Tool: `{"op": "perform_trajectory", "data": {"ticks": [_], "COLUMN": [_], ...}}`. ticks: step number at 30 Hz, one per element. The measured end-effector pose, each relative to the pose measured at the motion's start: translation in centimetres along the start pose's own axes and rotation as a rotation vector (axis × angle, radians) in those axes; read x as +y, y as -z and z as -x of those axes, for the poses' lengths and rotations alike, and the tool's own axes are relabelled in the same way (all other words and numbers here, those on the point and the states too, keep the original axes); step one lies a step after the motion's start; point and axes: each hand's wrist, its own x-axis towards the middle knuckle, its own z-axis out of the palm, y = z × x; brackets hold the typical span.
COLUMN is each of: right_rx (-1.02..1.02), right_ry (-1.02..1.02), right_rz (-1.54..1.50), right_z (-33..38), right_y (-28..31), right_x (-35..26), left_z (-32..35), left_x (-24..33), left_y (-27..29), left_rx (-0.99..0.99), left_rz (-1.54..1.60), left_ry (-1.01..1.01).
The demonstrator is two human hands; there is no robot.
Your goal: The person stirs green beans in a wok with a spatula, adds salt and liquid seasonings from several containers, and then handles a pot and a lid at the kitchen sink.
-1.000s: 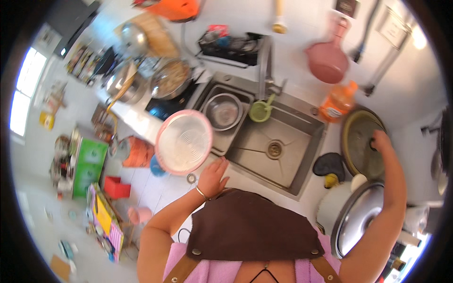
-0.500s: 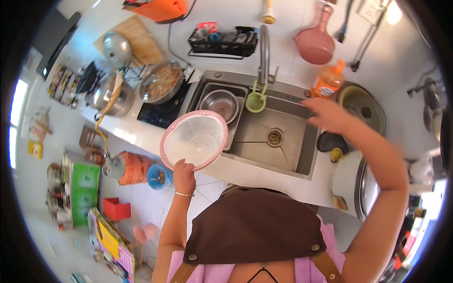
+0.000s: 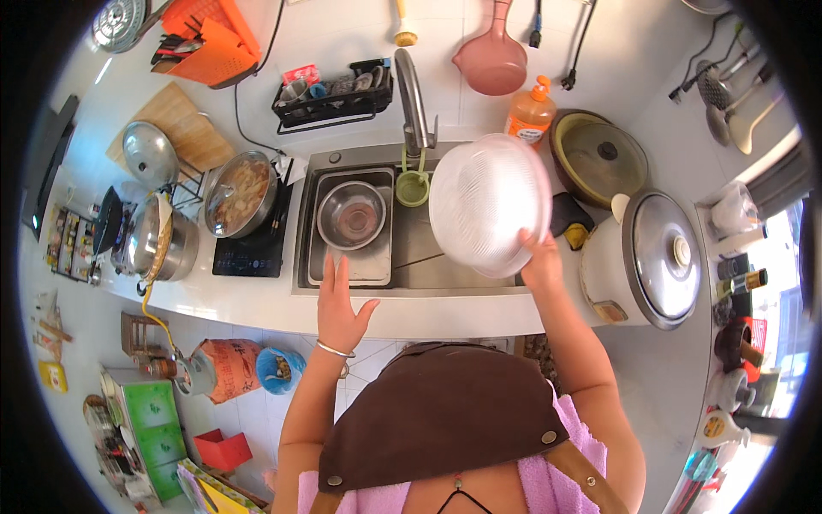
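Observation:
My right hand (image 3: 541, 261) grips the rim of a white plastic colander with a pink edge (image 3: 488, 201). The colander is tilted over the right basin of the sink and hides much of it. My left hand (image 3: 344, 310) holds nothing, its fingers stretched toward the left basin. In that basin sits a steel bowl (image 3: 352, 214), just beyond my left fingertips. A small green strainer (image 3: 412, 188) hangs under the faucet (image 3: 413, 103), between the bowl and the colander.
An orange soap bottle (image 3: 531, 111) stands behind the colander. To the right are a lidded pot (image 3: 599, 154) and a large white cooker (image 3: 629, 257). On the left, a pan of food (image 3: 241, 195) sits on a black induction cooktop (image 3: 248, 255). A black rack (image 3: 334, 110) hangs behind the sink.
The colander has passed from my left hand to my right and moved rightward over the sink. My left hand is now free, and the view has shifted to the right.

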Motion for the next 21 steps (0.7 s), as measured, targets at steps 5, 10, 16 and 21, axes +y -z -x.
{"op": "perform_trajectory", "data": {"ticks": [5,10,16,21], "right_rx": [0.333,0.429,0.488,0.340], "right_ry": [-0.189,-0.344,-0.258,-0.259], "right_rz": [-0.494,-0.474,-0.316,-0.548], "right_z": [-2.0,-1.5,-1.5,-1.7], "right_y": [6.2,7.0,5.4,4.7], "right_x": [2.4,3.4,4.3,2.6], "left_z": [3.4,6.4,7.6,8.2], "left_x": [-5.3,-9.2,-9.4,-9.4], "left_y": [-4.5,-6.5,-7.1,-6.9], "left_rx": [-0.416,-0.590,-0.642,-0.632], "left_rz": [-0.293,-0.356,-0.450,-0.426], "left_ry": [0.324,0.438,0.379,0.373]}}
